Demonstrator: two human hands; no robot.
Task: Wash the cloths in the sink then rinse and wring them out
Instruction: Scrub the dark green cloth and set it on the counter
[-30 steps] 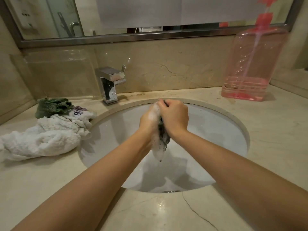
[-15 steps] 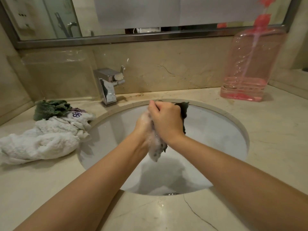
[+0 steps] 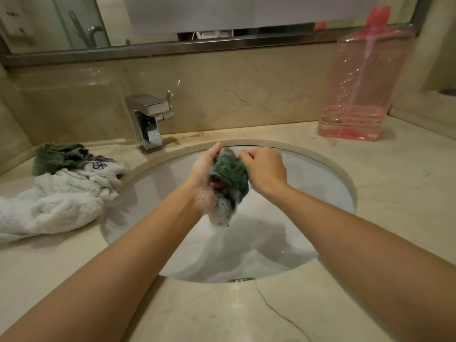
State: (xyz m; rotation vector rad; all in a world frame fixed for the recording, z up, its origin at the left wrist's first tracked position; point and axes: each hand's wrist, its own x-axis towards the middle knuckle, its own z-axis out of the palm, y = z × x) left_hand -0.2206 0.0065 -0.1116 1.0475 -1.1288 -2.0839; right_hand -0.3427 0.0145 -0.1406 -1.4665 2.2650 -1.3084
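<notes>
Holding a soapy green cloth (image 3: 229, 174) over the sink (image 3: 308, 183) at the centre of the frame, my left hand (image 3: 204, 176) cups it from the left, foam-covered, fingers curled round its lower part. My right hand (image 3: 265, 169) pinches its upper right edge with curled fingers. Suds hang from the cloth's lower end above the basin. At the left of the frame, on the worktop (image 3: 394, 193), lie a white towel (image 3: 49, 206) and another green cloth (image 3: 59, 156). A chrome tap (image 3: 150, 119) stands behind them; a pink pump bottle (image 3: 362, 90) stands at upper right.
</notes>
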